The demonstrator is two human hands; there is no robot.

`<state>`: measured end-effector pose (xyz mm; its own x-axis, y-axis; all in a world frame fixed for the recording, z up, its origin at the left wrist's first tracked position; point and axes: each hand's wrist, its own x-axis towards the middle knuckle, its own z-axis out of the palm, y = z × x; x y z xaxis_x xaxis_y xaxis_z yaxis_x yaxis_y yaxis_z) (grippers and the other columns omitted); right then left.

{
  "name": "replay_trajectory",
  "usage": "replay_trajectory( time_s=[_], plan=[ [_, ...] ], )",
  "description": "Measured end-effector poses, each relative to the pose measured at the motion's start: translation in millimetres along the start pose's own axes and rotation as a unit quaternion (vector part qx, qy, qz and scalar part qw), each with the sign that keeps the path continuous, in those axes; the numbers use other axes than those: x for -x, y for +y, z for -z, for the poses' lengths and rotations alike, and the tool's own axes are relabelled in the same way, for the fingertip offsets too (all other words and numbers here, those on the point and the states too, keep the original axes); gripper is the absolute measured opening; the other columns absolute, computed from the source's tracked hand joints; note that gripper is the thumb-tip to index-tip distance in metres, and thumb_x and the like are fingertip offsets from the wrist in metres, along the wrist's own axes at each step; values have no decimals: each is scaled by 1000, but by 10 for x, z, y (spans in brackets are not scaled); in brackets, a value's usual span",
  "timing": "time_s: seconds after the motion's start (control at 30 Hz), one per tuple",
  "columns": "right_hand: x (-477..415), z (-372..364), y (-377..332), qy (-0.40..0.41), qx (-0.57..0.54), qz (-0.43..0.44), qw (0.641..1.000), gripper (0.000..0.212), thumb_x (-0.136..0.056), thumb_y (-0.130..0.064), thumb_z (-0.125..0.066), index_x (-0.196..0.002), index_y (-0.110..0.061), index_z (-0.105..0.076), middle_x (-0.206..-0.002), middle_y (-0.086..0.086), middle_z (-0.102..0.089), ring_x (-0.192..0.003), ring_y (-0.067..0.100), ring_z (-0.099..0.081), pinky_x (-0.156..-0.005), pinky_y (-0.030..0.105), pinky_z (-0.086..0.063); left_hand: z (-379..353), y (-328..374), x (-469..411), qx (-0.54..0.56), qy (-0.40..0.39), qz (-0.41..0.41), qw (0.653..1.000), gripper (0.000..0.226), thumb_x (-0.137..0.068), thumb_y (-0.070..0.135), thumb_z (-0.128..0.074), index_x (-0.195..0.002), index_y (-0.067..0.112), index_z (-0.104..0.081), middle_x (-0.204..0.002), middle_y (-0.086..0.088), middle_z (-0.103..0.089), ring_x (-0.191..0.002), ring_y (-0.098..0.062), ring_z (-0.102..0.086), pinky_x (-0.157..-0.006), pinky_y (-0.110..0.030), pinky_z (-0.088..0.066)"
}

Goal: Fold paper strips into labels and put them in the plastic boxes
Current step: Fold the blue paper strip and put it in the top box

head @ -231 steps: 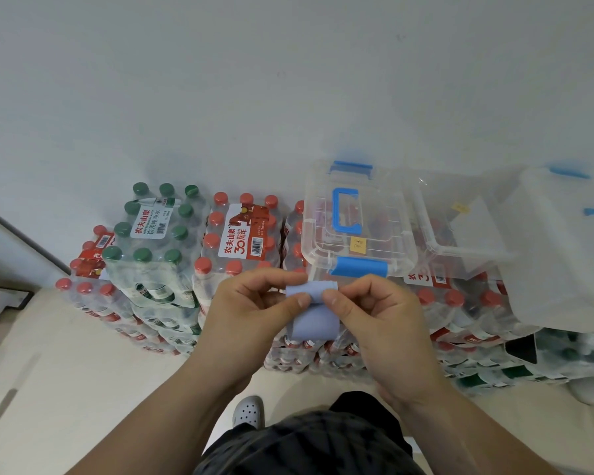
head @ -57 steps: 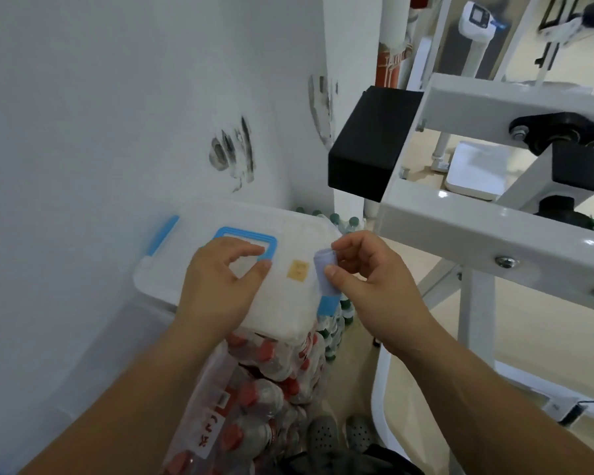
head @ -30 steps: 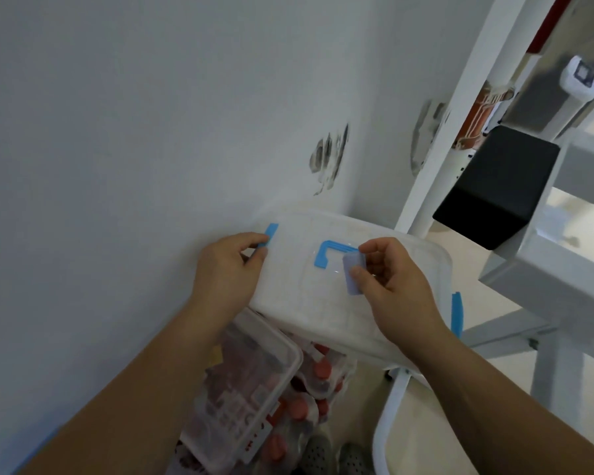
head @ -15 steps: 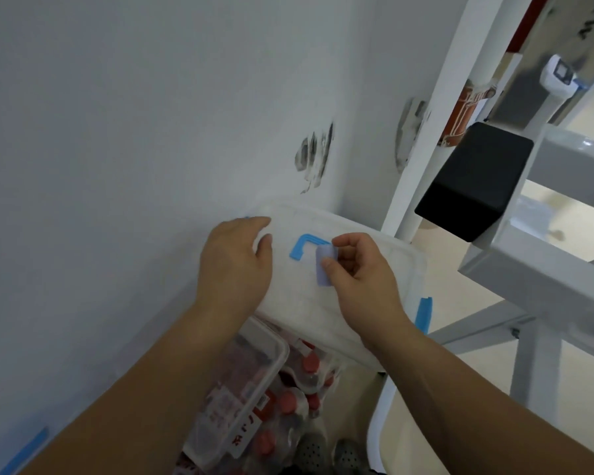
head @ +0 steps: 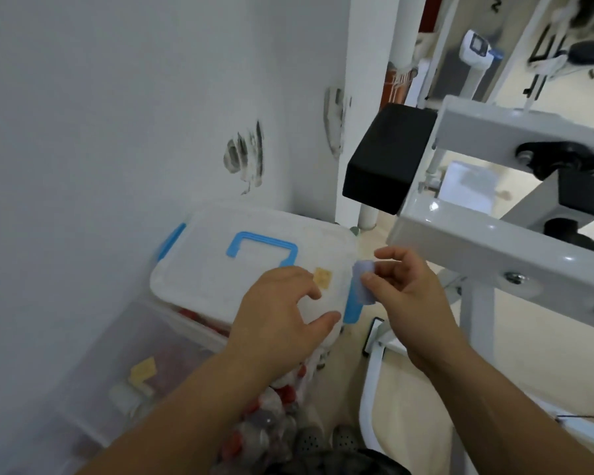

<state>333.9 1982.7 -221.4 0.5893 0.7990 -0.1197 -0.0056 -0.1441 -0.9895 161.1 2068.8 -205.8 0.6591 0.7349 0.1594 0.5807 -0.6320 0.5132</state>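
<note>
A clear plastic box (head: 220,269) with a blue handle and blue latches stands closed against the wall, on packs of red-capped bottles. My left hand (head: 282,313) lies over the near right corner of its lid, beside a small yellow sticker (head: 323,277). Its fingers are loosely curved and its thumb is close to the blue side latch (head: 352,306). My right hand (head: 408,296) pinches a folded pale-blue paper label (head: 362,282) between thumb and fingers. It holds the label just off the box's right edge, above the latch.
A second clear box (head: 117,371) with a yellow sticker sits lower left, along the wall. Bottle packs (head: 271,416) fill the space below my left arm. A white metal frame (head: 494,241) with a black pad (head: 388,162) juts in close on the right.
My left hand has moved from the lid's far left edge to its near right corner. My right hand carried the label off the lid to the box's right side.
</note>
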Motion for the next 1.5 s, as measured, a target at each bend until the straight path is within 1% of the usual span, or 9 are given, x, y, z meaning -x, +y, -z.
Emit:
replay_trajectory(
  time_s=[0.17, 0.27, 0.37, 0.5, 0.77, 1.0, 1.2, 1.33, 1.5],
  plan=[
    [52, 99, 221, -22, 2, -32, 999, 20, -95, -18, -67, -110, -27, -57, -103, 2, -70, -97, 15, -69, -75, 27, -61, -113, 99, 26, -65, 10, -38, 997, 53, -63, 67, -71, -88, 20, -71, -93, 6, -60, -87, -13, -57, -77, -36, -53],
    [54, 37, 270, -37, -36, -52, 997, 21, -94, -20, -68, -111, -25, -58, -103, 5, -69, -97, 19, -68, -83, 39, -62, -214, 59, 87, -92, 17, -42, 995, 55, -58, 60, -81, -91, 17, -74, -96, 2, -65, -90, -19, -63, -77, -43, -54],
    [60, -15, 299, -41, -38, -36, 998, 19, -93, -24, -69, -110, -24, -59, -99, 1, -67, -88, 8, -66, -77, 29, -60, -278, 6, 165, -107, 54, -25, 992, 51, -57, 54, -83, -91, 16, -77, -100, -1, -69, -96, -22, -66, -81, -45, -52],
    [52, 5, 340, -41, -39, -20, 998, 16, -95, -25, -67, -108, -25, -60, -98, 0, -66, -82, 3, -63, -74, 28, -59, -314, 51, 248, -135, 78, -8, 988, 40, -63, 52, -78, -88, 21, -79, -104, 1, -70, -103, -21, -64, -88, -43, -46],
    [21, -3, 400, -45, -64, -27, 997, 15, -97, -19, -64, -107, -28, -58, -96, -1, -62, -84, 10, -60, -78, 38, -58, -378, 169, 279, -154, 66, -10, 986, 35, -80, 42, -61, -94, 13, -74, -105, -1, -71, -108, -23, -65, -96, -59, -43],
    [29, 1, 388, -54, -49, -29, 997, 17, -97, -22, -63, -110, -30, -56, -101, 4, -64, -86, 13, -63, -76, 35, -58, -241, 222, 299, -156, 111, -14, 981, 34, -85, 35, -61, -102, 8, -72, -109, -6, -70, -105, -25, -65, -99, -57, -45],
    [20, -12, 392, -50, -68, -25, 996, 17, -97, -22, -64, -108, -32, -57, -91, -3, -63, -75, 6, -59, -71, 32, -55, 103, 186, 330, -108, 136, 46, 984, 39, -90, 36, -54, -114, 8, -69, -119, -4, -66, -116, -23, -59, -99, -54, -48],
    [38, -38, 405, -42, -55, -9, 998, 17, -96, -24, -66, -108, -32, -58, -90, -8, -62, -72, -1, -58, -69, 28, -55, 236, 203, 433, -81, 121, 65, 987, 41, -91, 35, -51, -116, 6, -67, -121, -5, -63, -117, -22, -57, -90, -47, -56],
    [137, -17, 260, 8, -54, 31, 998, 9, -96, -28, -67, -100, -33, -60, -91, -9, -67, -74, 0, -61, -69, 26, -54, 368, 183, 548, -113, 145, 45, 982, 40, -93, 33, -52, -117, 5, -67, -121, -6, -64, -117, -19, -56, -108, -22, -39]
  ],
)
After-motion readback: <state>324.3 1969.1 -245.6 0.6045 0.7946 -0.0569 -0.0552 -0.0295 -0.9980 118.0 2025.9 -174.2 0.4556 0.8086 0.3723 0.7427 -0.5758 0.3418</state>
